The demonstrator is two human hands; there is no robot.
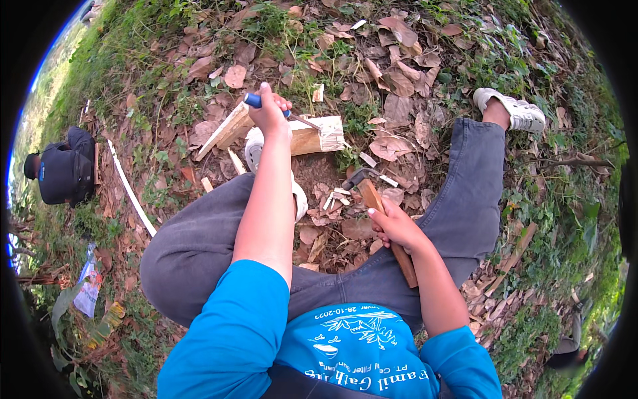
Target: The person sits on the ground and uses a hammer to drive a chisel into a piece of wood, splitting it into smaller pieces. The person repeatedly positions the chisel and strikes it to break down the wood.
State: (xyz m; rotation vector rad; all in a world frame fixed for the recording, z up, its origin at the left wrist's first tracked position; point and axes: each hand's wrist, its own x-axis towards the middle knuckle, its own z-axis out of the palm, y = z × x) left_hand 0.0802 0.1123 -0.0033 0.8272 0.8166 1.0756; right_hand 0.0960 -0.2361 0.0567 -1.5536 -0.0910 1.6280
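Note:
My left hand [271, 116] is closed round the blue handle of a chisel [307, 122]. Its thin metal blade slants down to the right, the tip at the pale, cut face of a wooden block [316, 138]. That block lies on the leaf litter, beside my shoe. In my right hand [397, 226] is a claw hammer [372, 194], gripped partway along its wooden handle. The hammer's dark head is lowered near several pale wood chips [337, 198], apart from the chisel.
Another split piece of wood [226, 131] leans left of the block. My bent left leg [199, 246] and stretched right leg [468, 186] flank the work. A person in dark clothes [66, 166] sits far left, near a long pale strip [129, 189]. A plank [512, 259] lies at right.

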